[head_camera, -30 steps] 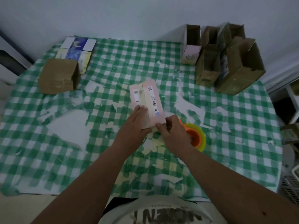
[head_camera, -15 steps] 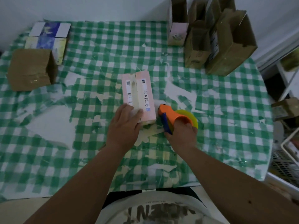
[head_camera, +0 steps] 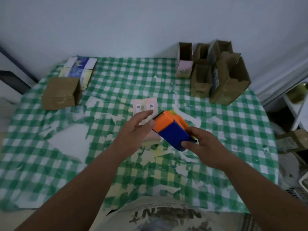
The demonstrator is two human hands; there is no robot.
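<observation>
My right hand (head_camera: 205, 145) is curled round the blue handle of the tape dispenser (head_camera: 170, 125) and holds it tilted above the table, orange front pointing away from me. My left hand (head_camera: 135, 129) is loose, its fingers straight and laid over the pink box (head_camera: 146, 104), with the thumb just beside the orange front. I cannot tell whether the fingers press down. The box lies flat on the green checked cloth (head_camera: 116, 77), partly under the dispenser. Open brown boxes (head_camera: 230, 80) stand far right.
</observation>
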